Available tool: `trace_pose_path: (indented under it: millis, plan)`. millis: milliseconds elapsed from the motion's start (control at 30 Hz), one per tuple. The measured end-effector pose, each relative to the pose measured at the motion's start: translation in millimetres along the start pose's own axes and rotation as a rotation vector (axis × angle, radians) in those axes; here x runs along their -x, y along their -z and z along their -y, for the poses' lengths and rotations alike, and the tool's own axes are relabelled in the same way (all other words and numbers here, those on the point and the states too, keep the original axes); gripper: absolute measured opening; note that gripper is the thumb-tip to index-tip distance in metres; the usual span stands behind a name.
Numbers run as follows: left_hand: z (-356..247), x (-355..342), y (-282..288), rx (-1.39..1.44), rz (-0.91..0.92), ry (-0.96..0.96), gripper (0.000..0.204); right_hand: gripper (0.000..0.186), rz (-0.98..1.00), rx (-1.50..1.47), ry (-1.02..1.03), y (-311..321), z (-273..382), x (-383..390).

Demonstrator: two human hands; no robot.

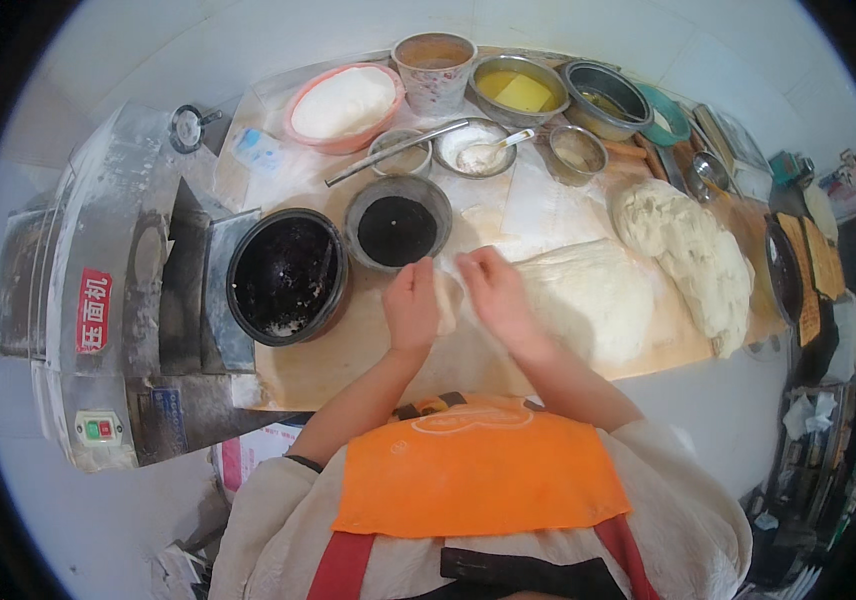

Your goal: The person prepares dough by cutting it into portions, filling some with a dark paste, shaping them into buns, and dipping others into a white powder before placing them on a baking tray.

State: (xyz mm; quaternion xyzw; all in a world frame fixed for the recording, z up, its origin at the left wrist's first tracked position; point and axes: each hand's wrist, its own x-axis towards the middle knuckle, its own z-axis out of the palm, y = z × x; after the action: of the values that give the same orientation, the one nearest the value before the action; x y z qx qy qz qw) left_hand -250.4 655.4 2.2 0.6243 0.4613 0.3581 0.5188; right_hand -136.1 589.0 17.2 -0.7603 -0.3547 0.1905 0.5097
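My left hand (413, 305) is closed on a small pale piece of dough (447, 307), just in front of a steel bowl (398, 225) of black contents. My right hand (488, 290) has its fingers curled together beside it; whether they hold anything I cannot make out. A broad flattened slab of dough (588, 300) lies right of my right hand on the floured board (338, 380), with a lumpy dough mass (688, 260) farther right. Left of my left hand stands a dark pot (281, 275) with black residue.
A steel machine (98, 300) with buttons borders the board at left. Along the back are a pink bowl (343, 105), a tub (433, 70), several steel bowls (518, 90) and a metal rod (393, 150). At the right are a dark pan (783, 270) and wooden boards (813, 250).
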Motion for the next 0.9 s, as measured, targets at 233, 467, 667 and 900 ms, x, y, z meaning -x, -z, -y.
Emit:
trace_pose_path:
  millis: [233, 467, 667, 900]
  plan:
    - [21, 1, 28, 0.488, 0.13, 0.434, 0.048, 0.042, -0.144, -0.641, -0.531, -31, 6, -1]
    - [37, 2, 41, 0.454, -0.133, 0.353, 0.045, 0.043, 0.421, -0.533, -0.546, -14, 21, 24]
    - [13, 8, 37, 0.163, 0.0, 0.107, 0.045, 0.044, 0.108, -0.182, -0.16, -47, 15, 14]
    - [21, -5, 65, 0.317, 0.276, 0.473, 0.063, 0.049, 0.005, -0.803, -0.669, -38, 28, 5]
